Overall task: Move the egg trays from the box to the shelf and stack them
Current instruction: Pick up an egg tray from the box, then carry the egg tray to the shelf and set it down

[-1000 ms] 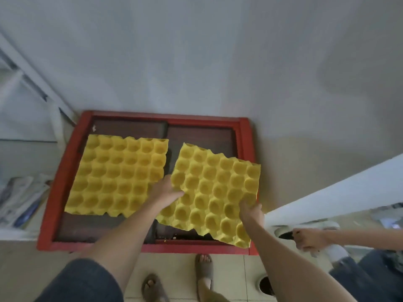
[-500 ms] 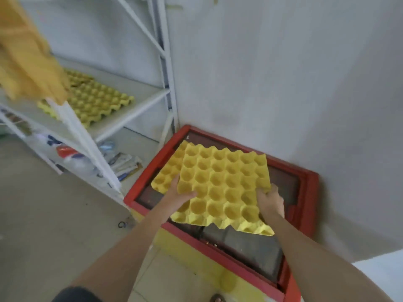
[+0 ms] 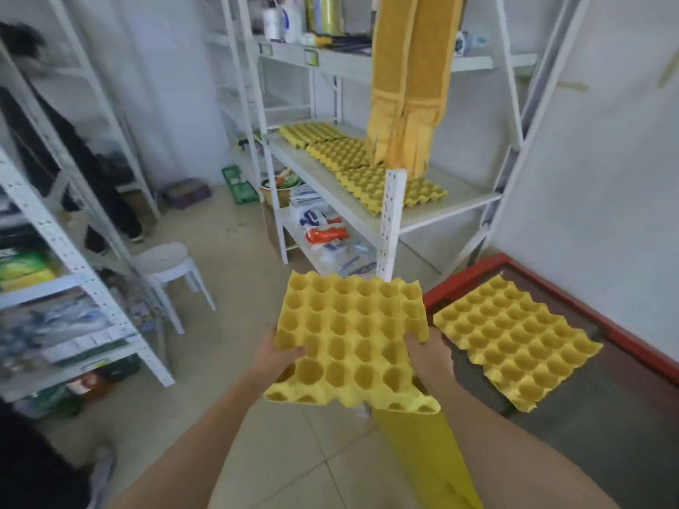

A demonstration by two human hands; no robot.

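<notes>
1. my left hand (image 3: 281,356) and right hand (image 3: 428,356) grip a yellow egg tray (image 3: 351,337) by its side edges, above the floor.
2. another tray (image 3: 514,341) lies in the red box (image 3: 621,336).
3. more trays (image 3: 360,165) line the shelf (image 3: 452,205).

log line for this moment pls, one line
step: carrying egg tray to shelf | left hand: grips tray | right hand: grips tray | box: one tray left | shelf: trays already laid

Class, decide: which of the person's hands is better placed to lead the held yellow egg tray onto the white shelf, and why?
Probably the left hand: it grips the yellow moulded egg tray on the side opposite the red box, while the white metal shelf lies ahead. The right hand grips the box side.
</notes>
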